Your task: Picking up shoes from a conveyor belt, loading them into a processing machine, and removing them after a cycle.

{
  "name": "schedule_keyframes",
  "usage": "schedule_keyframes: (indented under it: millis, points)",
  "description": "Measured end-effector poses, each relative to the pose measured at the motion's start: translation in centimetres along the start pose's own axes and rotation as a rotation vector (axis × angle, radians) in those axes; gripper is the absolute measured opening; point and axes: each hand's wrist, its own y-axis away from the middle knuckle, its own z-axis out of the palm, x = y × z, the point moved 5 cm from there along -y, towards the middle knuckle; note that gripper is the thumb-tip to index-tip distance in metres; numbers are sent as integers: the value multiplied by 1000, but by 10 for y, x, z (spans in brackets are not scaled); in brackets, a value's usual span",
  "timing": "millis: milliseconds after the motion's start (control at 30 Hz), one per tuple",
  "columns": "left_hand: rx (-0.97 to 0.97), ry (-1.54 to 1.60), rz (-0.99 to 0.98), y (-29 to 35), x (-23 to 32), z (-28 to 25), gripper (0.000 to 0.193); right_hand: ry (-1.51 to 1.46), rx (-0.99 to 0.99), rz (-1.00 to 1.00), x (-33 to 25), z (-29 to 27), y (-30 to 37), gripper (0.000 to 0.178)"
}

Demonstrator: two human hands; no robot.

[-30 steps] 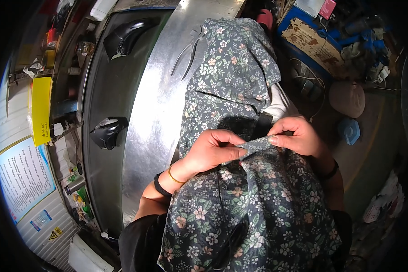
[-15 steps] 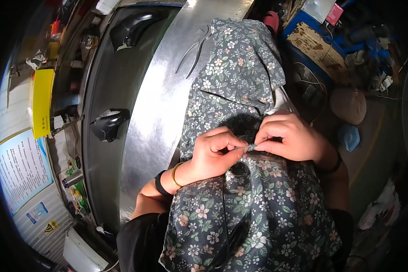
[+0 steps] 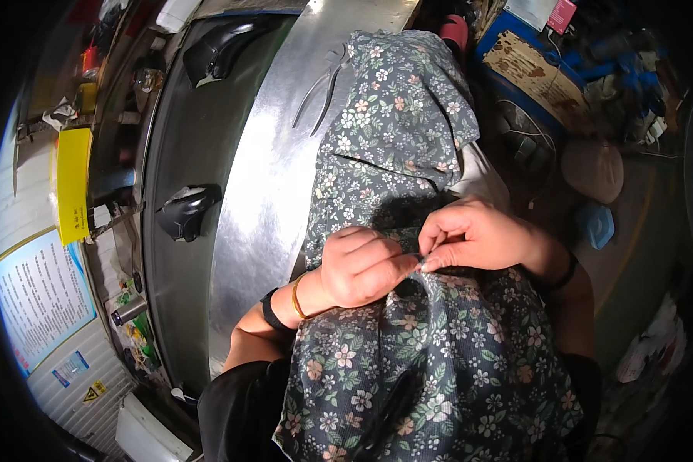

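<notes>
A shiny steel bench (image 3: 269,192) runs from the lower left up toward the top edge, catching bright light along its surface. Beyond its left edge lies a dark trough (image 3: 173,154) with black fittings (image 3: 186,212). Further left, a pale wall (image 3: 23,177) carries a yellow sign (image 3: 73,185) and a blue-bordered poster (image 3: 42,296). Right of the bench, the dim floor (image 3: 639,223) is cluttered with a blue crate (image 3: 531,69).

We find bare metal worktop (image 3: 269,192) left of the floral fabric (image 3: 393,131), open for a hand. Scissors (image 3: 323,88) lie at the cloth's far edge, and two black machine parts (image 3: 186,212) block the dark strip beyond.
</notes>
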Motion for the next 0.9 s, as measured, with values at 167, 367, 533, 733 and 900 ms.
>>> schedule_keyframes:
  millis: [167, 367, 533, 733, 900]
  points:
    - [10, -20, 184, 1, 8, -1, 15, 143, -113, -102, -4, 6, 2, 15]
    - [-15, -11, 136, 8, 6, -7, 16, -241, 31, -5, -6, -24, 44, 11]
    - [-64, 31, 190, 3, 8, -5, 19, 395, 613, -156, -19, -47, 45, 8]
    - [-52, 61, 176, -2, 7, -7, 18, 154, 10, -179, 6, 3, 22, 16]
    - [-104, 398, -314, 9, -8, 9, 20, 184, 117, -193, 5, 0, 23, 15]
